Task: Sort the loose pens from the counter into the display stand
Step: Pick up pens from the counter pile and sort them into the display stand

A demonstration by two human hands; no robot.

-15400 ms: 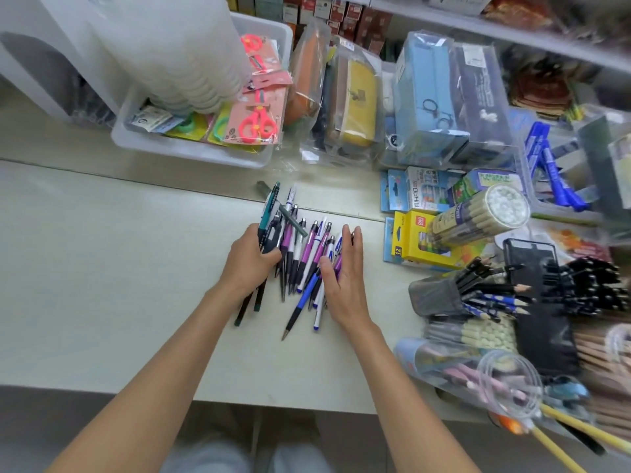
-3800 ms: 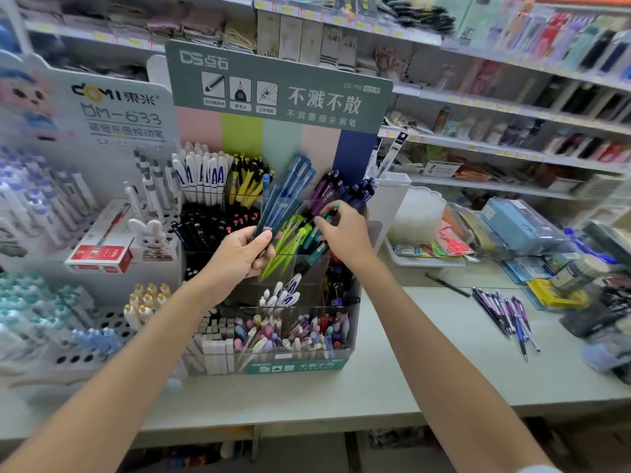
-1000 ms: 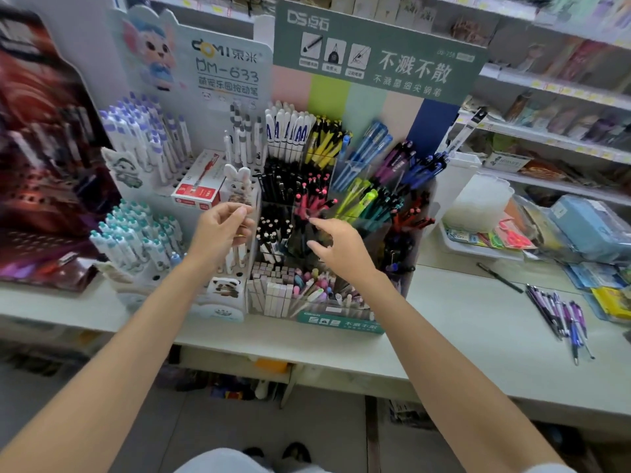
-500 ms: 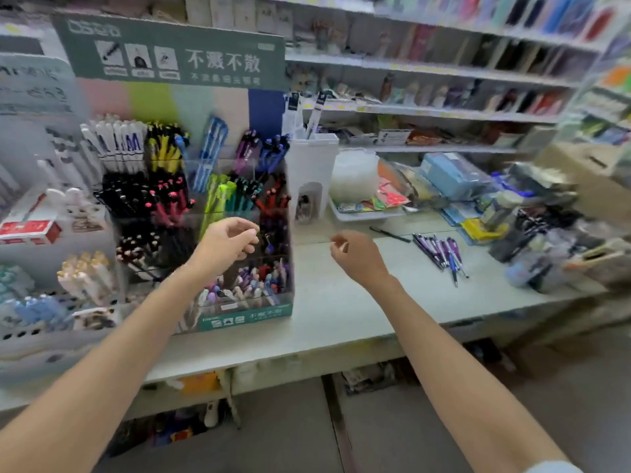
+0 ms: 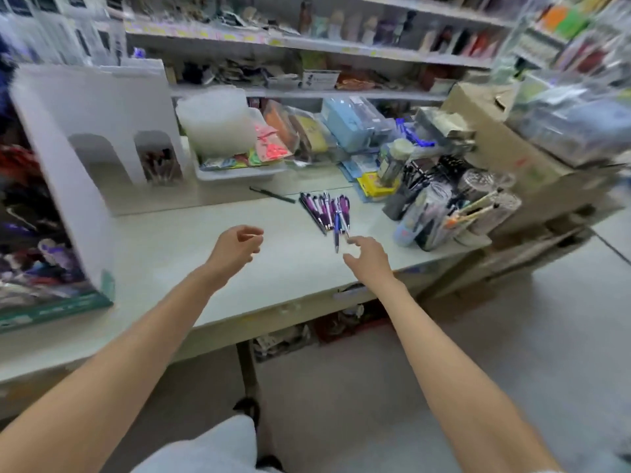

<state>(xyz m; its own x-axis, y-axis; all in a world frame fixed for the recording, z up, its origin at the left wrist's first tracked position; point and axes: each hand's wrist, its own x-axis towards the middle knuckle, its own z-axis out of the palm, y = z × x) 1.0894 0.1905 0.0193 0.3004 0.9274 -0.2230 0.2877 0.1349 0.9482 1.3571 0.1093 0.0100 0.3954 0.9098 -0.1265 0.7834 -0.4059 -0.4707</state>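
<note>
A small heap of loose purple and blue pens (image 5: 326, 211) lies on the pale counter (image 5: 191, 247), right of centre. One dark pen (image 5: 272, 194) lies apart, behind and left of the heap. My right hand (image 5: 367, 257) hovers just below the heap, empty, fingers spread and relaxed. My left hand (image 5: 235, 249) hangs over the counter's middle, fingers loosely curled, holding nothing. The display stand (image 5: 78, 186) shows only its white side wall and green base at the far left; its pen slots are blurred.
A white tray (image 5: 239, 170) with packaged scissors sits behind the counter. Pencil cups and tubes (image 5: 440, 206) crowd the right end, beside a cardboard box (image 5: 505, 148). Shelves of stock run along the back. The floor lies below the counter's front edge.
The view has swung right, away from the stand toward the loose pens. Both empty hands have moved right, and my right hand now reaches close to the heap.
</note>
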